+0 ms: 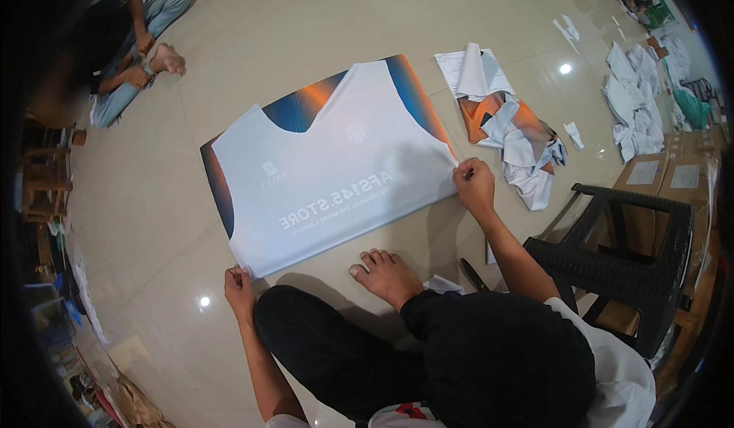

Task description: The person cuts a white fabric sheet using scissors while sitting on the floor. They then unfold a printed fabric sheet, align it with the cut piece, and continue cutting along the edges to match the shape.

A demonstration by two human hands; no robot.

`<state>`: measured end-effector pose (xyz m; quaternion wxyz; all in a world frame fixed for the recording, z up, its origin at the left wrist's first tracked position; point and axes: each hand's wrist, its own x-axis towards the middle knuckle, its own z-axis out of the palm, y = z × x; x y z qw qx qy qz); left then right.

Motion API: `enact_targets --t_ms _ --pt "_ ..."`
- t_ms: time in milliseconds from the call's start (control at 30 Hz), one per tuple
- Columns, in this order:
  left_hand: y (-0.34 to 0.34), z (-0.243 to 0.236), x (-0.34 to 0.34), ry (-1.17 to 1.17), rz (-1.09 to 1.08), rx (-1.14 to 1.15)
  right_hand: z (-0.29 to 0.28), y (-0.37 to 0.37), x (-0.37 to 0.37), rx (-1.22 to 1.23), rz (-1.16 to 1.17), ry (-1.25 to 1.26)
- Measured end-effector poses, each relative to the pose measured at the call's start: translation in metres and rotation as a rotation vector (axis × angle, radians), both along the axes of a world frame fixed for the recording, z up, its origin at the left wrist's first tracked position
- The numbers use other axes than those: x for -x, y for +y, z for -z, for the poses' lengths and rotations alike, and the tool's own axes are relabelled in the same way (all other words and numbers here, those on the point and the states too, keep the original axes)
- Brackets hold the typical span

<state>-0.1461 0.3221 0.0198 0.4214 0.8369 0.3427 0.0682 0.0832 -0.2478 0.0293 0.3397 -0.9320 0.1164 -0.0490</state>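
Observation:
A white shirt panel lies flat on the floor in front of me, with a scooped neckline and faint print showing through from its other side. Beneath it, an orange-and-blue patterned fabric piece shows at the neck, shoulders and sides. My left hand is closed in a pinch on the panel's near left corner. At the right edge, near the underarm corner, my right hand pinches the cloth too. The lower edge runs fairly straight between both hands.
My bare foot rests close to the panel's lower edge, with a slim black tool beside it. Fabric scraps and paper lie to the right, near a black plastic stool. White cloth is piled farther right. Another person sits at far left.

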Motion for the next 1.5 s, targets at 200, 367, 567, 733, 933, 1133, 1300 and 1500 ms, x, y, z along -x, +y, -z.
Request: enact_targets --t_ms 200,367,567,733,933,1133,1300,1500 --pt "-0.002 -0.001 0.003 0.072 0.013 -0.131 -0.004 -0.006 0.002 0.027 0.065 0.067" --pt "0.001 0.002 0.008 0.097 0.041 -0.143 -0.004 -0.004 0.012 0.056 0.046 0.061" --pt "-0.011 -0.007 0.007 0.161 0.062 -0.28 -0.014 -0.002 0.022 0.122 0.044 0.177" --pt "0.002 0.0 0.007 0.272 0.16 -0.205 -0.005 -0.014 0.014 0.049 -0.02 0.277" --pt "-0.012 -0.022 -0.003 0.121 -0.259 0.619 0.002 -0.013 0.022 -0.236 0.06 0.238" --pt "-0.009 -0.025 -0.001 0.114 -0.256 0.44 -0.02 0.006 0.029 -0.466 0.11 0.193" --pt "-0.027 -0.054 -0.046 -0.132 0.01 0.09 -0.04 0.029 0.016 -0.46 -0.044 0.008" --pt "-0.16 -0.117 -0.167 -0.277 0.352 -0.089 -0.075 0.104 -0.008 -0.499 -0.39 0.046"
